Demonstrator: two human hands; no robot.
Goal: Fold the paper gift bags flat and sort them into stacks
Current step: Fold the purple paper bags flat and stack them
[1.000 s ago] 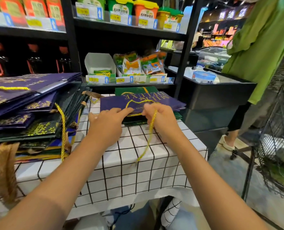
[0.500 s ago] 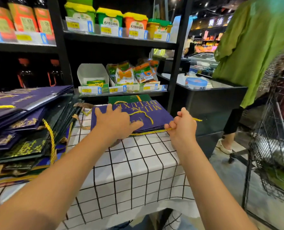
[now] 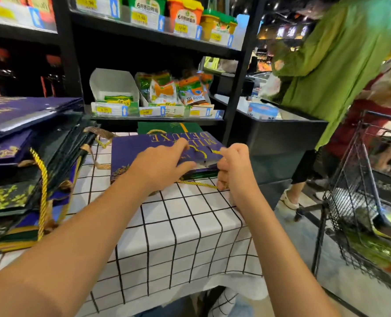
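Purple gift bag (image 3: 130,152) flat on stack, left hand (image 3: 157,165) pressing it, right hand (image 3: 233,165) pinching gold cord (image 3: 199,184)

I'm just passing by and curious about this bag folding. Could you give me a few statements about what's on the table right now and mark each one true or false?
1. The purple bag under the hands lies flat on a checked tablecloth. True.
2. The left hand is lifted clear of the bag. False: it rests on the purple bag, fingers spread.
3. The right hand pinches a gold cord at the bag's right edge. True.
4. A green bag lies under the purple one. True: its far edge sticks out behind.
5. The big pile of bags sits on the person's right. False: it is on the left.
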